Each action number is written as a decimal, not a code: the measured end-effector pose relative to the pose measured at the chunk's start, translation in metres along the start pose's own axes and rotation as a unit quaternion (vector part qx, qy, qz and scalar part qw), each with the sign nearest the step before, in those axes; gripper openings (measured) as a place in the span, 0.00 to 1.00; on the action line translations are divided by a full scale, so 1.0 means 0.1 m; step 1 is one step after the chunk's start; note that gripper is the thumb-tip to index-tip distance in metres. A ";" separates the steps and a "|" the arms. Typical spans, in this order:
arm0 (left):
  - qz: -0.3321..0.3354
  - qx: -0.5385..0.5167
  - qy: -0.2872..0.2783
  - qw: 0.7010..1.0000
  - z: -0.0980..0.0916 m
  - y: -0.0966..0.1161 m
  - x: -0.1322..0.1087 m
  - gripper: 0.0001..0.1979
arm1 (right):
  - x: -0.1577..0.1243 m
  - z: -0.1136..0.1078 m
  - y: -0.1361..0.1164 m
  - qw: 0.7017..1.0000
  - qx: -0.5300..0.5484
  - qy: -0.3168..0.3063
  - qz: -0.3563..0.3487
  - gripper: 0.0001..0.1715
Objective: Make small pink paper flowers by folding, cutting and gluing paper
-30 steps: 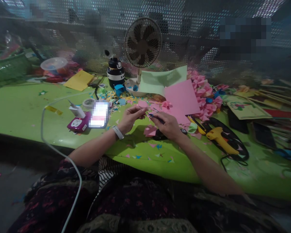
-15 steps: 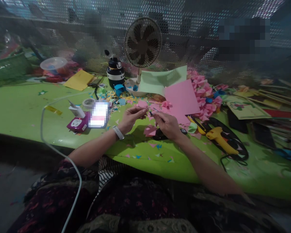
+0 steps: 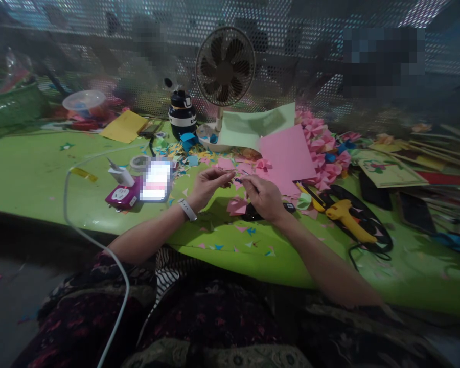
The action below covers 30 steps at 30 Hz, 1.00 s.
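Over the middle of the green table, my left hand (image 3: 209, 188) is closed in a pinch, thumb against fingers. What it pinches is too small to make out. Facing it is my right hand (image 3: 266, 199), its fingers curled round a slim dark object (image 3: 239, 180) whose tip points at the left fingertips. Only a narrow gap separates the two hands. Under and beside them lie pink paper pieces (image 3: 237, 206) and a folded pink paper shape (image 3: 263, 165). A black item (image 3: 252, 212) rests beneath my right hand, partly hidden by it.
A lit phone (image 3: 156, 180) and a purple power adapter (image 3: 123, 197) lie left. Behind stand a fan (image 3: 225, 66) and a dark bottle (image 3: 182, 115). Pink (image 3: 289, 156) and green paper sheets (image 3: 249, 128) lie beyond the hands. A yellow glue gun (image 3: 350, 221) is at right.
Both hands stay nearly in place. The fingertips shift only slightly, and the slim object's tip sits a little differently between them.
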<state>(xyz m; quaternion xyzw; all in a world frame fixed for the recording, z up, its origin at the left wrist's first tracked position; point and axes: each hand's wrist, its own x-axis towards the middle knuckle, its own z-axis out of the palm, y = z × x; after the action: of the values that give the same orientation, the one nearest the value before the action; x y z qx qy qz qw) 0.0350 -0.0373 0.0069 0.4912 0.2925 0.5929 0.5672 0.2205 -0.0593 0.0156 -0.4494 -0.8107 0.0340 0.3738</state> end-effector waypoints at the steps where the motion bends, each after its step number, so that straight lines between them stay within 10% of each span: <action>1: 0.004 0.003 0.002 1.000 0.00 0.00 0.00 0.17 | 0.00 0.01 0.00 1.000 0.001 -0.002 -0.003 0.28; 20: -0.021 -0.015 -0.002 1.000 0.01 0.00 -0.02 0.17 | 0.03 -0.07 0.00 0.997 -0.007 -0.069 0.024 0.30; 30: -0.056 -0.067 0.102 0.991 -0.13 0.07 0.14 0.16 | 0.10 -0.16 0.11 0.981 0.109 -0.061 0.145 0.29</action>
<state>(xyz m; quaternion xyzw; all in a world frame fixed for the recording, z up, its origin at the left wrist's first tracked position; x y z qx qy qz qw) 0.0222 -0.0224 0.0120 0.3719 0.3358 0.6254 0.5982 0.2352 -0.0498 0.0282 -0.5158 -0.7495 0.2038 0.3615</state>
